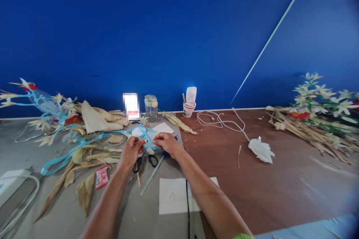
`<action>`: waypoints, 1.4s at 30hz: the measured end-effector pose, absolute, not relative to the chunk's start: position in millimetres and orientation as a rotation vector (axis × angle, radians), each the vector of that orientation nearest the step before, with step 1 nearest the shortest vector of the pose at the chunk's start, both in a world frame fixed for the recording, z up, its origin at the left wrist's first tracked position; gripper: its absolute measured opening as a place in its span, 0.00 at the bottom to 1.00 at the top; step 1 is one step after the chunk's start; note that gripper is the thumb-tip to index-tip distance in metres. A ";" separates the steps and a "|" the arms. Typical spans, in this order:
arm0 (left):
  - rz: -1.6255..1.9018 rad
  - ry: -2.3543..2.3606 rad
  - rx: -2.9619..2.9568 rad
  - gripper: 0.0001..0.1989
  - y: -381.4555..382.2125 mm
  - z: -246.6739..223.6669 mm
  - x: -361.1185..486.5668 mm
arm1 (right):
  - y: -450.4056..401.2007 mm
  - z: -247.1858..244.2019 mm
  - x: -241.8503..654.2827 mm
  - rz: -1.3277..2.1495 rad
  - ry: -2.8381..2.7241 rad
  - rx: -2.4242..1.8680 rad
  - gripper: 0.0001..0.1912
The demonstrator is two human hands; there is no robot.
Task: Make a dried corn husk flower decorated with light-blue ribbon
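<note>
My left hand is closed in a pinch at the left side of a light blue ribbon. Facing it, my right hand pinches the ribbon from the right, thumb and forefinger together. The ribbon loops up between both hands, and its exact ends are hidden by the fingers. Just behind the left fingers lies a white round piece. Below the hands, black-handled scissors rest on the grey surface, partly covered. A pale thin strip lies slanted beside them.
Dried husks and a red packet lie on the left. A glass jar, a paper cup and a lit screen stand by the blue partition. White cable, paper and husk flowers lie rightward.
</note>
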State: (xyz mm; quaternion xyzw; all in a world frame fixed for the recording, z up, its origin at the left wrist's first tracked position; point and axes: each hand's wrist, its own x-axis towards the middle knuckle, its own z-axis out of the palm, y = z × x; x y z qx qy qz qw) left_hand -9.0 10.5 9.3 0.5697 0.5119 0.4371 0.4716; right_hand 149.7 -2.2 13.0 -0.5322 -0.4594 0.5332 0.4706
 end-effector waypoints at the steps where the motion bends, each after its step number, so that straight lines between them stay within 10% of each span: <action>1: 1.077 1.251 1.388 0.13 10.3 9.7 -8.6 | -1.6 12.7 151.5 1.260 -1.150 -1.318 0.02; 33: 1.153 1.213 1.258 0.15 13.7 3.3 -8.7 | -11.9 36.3 183.0 0.688 -1.376 -1.430 0.18; 42: 1.145 1.213 1.257 0.14 9.5 11.6 -6.2 | -98.9 7.2 194.8 0.397 -1.785 -2.083 0.22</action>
